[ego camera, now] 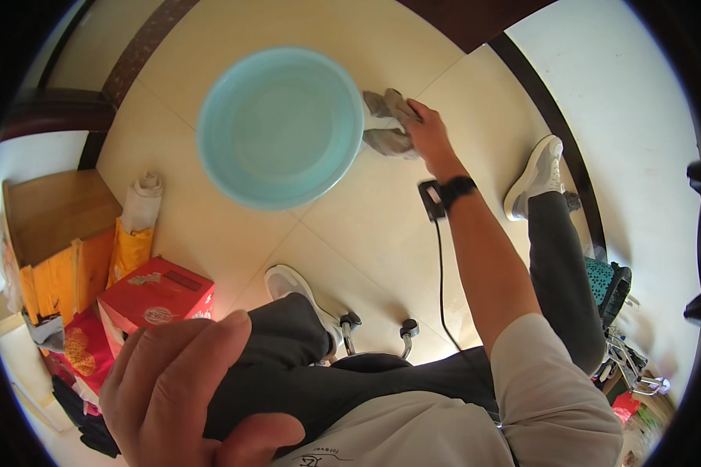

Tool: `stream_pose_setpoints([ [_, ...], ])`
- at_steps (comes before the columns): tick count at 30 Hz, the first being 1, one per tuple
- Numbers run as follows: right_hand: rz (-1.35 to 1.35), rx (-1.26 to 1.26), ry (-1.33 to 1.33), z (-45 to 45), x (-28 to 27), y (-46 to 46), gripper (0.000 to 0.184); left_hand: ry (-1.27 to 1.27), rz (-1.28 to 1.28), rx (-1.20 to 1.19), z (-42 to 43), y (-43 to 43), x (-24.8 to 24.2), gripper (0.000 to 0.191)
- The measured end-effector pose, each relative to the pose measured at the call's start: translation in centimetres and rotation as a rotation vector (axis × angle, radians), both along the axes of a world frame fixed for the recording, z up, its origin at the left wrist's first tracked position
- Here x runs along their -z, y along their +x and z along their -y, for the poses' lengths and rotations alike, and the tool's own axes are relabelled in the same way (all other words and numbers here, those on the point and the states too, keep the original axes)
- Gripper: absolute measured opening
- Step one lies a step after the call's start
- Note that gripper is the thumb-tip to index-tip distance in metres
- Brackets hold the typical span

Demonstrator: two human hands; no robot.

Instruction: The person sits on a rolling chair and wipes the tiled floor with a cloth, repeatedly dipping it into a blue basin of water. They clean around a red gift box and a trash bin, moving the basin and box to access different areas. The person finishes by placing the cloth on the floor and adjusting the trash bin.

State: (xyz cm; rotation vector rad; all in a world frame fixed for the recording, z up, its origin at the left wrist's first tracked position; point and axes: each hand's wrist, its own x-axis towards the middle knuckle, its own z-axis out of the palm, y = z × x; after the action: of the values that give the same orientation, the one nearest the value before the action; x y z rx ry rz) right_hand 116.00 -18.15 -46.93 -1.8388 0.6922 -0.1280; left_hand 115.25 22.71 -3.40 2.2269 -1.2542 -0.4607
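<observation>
My right hand (pixel 429 137) reaches forward over the tiled floor, its fingers closed on a greyish-brown cloth item (pixel 400 111), possibly a sock. A similar grey cloth piece (pixel 388 142) lies or hangs just below it; whether the two are joined cannot be told. Both are close beside the right rim of a light-blue plastic basin (pixel 280 128), which seems to hold clear water. A black device with a cable is strapped to my right wrist. Raised near the camera at the lower left, my left hand (pixel 181 385) has its thumb and fingers apart, holding nothing visible.
A red cardboard box (pixel 158 292) and a wooden cabinet (pixel 64 216) stand at the left, with a rolled white and yellow bag (pixel 140 216) between them and the basin. Castors of a stool (pixel 409 328) show between my legs. Assorted items lie by the right wall.
</observation>
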Motion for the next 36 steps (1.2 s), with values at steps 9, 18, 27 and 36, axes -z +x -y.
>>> stream_pose_setpoints([
  [9, -0.422, 0.135, -0.479, -4.4, 2.2, -25.5, 0.080, 0.026, -0.052, -0.336, 0.7, -4.0, -0.6, 0.058],
  [18, -0.614, 0.004, -0.496, -16.4, 4.6, -15.7, 0.107, 0.027, -0.151, -0.071, -1.0, 1.6, 0.0, 0.052],
  [27, -0.110, -0.255, -0.234, -6.5, 3.4, 2.3, 0.059, -0.339, -0.427, -0.848, -6.5, 4.2, 3.2, 0.054],
  [36, -0.075, -0.410, -0.556, -2.3, -3.4, -20.0, 0.075, -0.095, -1.099, -0.968, -13.5, 7.5, 27.4, 0.066],
])
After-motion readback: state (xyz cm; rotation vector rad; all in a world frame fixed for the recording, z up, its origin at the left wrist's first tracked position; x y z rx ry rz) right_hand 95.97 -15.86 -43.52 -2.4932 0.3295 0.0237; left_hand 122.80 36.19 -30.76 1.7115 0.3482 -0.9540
